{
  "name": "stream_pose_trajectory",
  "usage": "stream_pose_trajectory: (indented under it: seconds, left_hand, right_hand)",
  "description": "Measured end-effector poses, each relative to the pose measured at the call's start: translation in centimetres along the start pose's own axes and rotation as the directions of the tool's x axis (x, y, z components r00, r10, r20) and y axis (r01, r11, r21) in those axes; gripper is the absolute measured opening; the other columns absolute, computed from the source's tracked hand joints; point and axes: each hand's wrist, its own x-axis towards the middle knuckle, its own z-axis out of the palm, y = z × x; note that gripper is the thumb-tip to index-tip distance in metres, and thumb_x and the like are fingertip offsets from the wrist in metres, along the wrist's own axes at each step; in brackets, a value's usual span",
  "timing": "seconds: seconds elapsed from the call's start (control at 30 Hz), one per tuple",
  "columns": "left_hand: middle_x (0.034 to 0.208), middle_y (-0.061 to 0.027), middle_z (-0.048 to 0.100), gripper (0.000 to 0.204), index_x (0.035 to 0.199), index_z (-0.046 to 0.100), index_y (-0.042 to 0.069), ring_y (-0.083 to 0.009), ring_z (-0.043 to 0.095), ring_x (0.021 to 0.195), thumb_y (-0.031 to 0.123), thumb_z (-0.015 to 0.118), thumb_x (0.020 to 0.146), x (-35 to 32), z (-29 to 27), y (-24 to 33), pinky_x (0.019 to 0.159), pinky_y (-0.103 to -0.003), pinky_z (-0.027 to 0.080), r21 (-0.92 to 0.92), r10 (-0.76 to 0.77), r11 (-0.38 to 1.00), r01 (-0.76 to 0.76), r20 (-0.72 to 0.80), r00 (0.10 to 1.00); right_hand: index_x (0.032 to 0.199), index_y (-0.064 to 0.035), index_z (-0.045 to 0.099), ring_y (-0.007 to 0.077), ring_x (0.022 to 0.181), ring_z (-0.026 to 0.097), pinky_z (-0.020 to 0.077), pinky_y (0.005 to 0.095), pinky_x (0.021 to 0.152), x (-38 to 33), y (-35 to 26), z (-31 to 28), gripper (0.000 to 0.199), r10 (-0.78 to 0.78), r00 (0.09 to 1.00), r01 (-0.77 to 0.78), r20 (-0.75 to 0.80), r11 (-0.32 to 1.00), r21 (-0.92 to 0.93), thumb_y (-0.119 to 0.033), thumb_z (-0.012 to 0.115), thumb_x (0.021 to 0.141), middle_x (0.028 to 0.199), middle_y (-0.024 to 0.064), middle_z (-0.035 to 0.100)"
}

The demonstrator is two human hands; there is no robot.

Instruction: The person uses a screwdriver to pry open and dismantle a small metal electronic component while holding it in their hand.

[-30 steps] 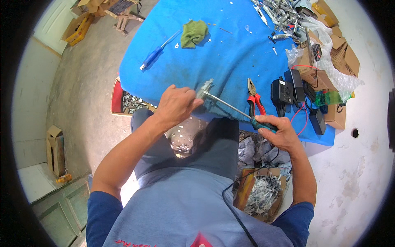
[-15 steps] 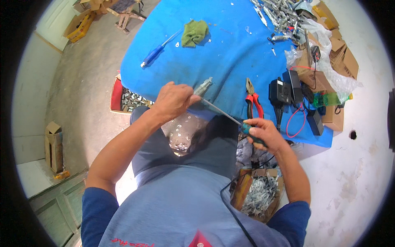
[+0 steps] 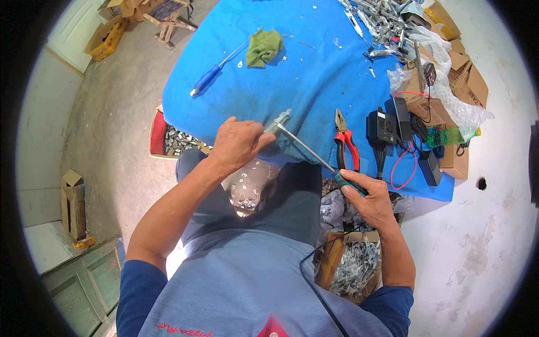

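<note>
- Left hand [image 3: 238,143]: curled, with thumb and fingers pinching the near end of a grey metal piece [image 3: 280,119]; how the fingertips meet beneath it is hidden.
- Metal piece: over the near edge of the blue cloth [image 3: 224,112], its far end pointing away from the person; the covered end cannot be made out.
- Right hand [image 3: 369,196]: closed about the teal handle of a screwdriver [image 3: 306,148], thumb and forefinger toward the shaft.
- Screwdriver: shaft slanting up and leftward from the right hand, its tip at the metal piece — whether it presses there cannot be told.
- Pliers [image 3: 351,149]: red and black handles toward the person, lying just beyond the screwdriver handle.
- Blue-handled screwdriver [image 3: 206,81]: on the cloth beyond the left hand, its shaft reaching toward a folded green rag [image 3: 264,48].
- Far right of the cloth: a heap of metal parts [image 3: 382,25].
- Right side: black power adapters [image 3: 382,126] with a red cable [image 3: 416,168], and a green bottle [image 3: 446,136] beside them.
- Below the surface: at left, a red-lined box [image 3: 158,133] of small parts; at right, a carton [image 3: 330,263] of silvery strips.
</note>
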Motion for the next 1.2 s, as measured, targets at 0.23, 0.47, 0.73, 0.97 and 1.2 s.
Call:
stream_pose_trajectory:
  seconds: [0.23,0.47,0.73,0.97,1.2]
  left_hand:
    - [0.066,-0.0089,0.058,0.039,0.071,0.059,0.007,-0.0317,0.054,0.062,0.041,0.063,0.091,-0.1,0.2,-0.3,0.062,-0.041,0.036,-0.011,0.013,1.0,-0.013,-0.035,0.999]
    - [0.064,-0.0096,0.057,0.04,0.069,0.059,0.007,-0.0322,0.054,0.061,0.04,0.064,0.09,-0.1,0.1,0.1,0.062,-0.04,0.035,-0.017,-0.022,1.0,0.021,-0.038,0.999]
    - [0.063,-0.0097,0.056,0.041,0.068,0.058,0.007,-0.0326,0.053,0.061,0.041,0.063,0.091,0.1,0.0,0.1,0.062,-0.041,0.035,-0.019,-0.02,1.0,0.02,-0.01,1.0]
    - [0.065,-0.0114,0.058,0.042,0.068,0.058,0.007,-0.0339,0.055,0.065,0.041,0.063,0.091,0.2,-0.4,0.5,0.063,-0.042,0.035,-0.014,-0.048,0.999,0.048,0.016,0.999]
    - [0.061,-0.009,0.056,0.044,0.067,0.059,0.008,-0.0311,0.052,0.059,0.046,0.062,0.09,0.1,0.0,0.2,0.061,-0.04,0.034,-0.015,-0.045,0.999,0.045,-0.01,0.999]
  right_hand:
    - [0.117,-0.0023,0.068,0.0205,0.098,0.07,0.052,0.0304,0.085,1.0,-0.3,-0.5,0.032,-0.101,0.995,0.102,0.021,0.993,-0.06,-0.008,0.07,0.085,0.107,0.0146,0.072]
    - [0.119,-0.0015,0.065,0.0081,0.081,0.061,0.0497,0.0255,0.074,1.0,0.4,-1.4,0.033,0.064,0.994,-0.071,0.084,0.994,0.085,-0.009,0.069,0.087,0.092,0.0051,0.07]
    - [0.122,-0.0024,0.064,0.0078,0.081,0.06,0.0495,0.0253,0.073,1.1,0.8,-1.1,0.035,0.004,0.997,-0.01,0.074,0.997,0.077,-0.01,0.069,0.088,0.094,0.0057,0.07]
    - [0.119,-0.0017,0.066,0.0158,0.096,0.068,0.0514,0.0289,0.085,1.3,0.9,-1.2,0.034,-0.049,0.997,0.048,0.061,0.999,0.014,-0.008,0.069,0.086,0.106,0.0126,0.072]
    - [0.119,-0.0016,0.067,0.0209,0.101,0.069,0.0518,0.0303,0.087,1.5,0.8,-0.8,0.033,-0.097,0.994,0.097,0.053,0.995,-0.01,-0.007,0.069,0.086,0.109,0.0147,0.072]
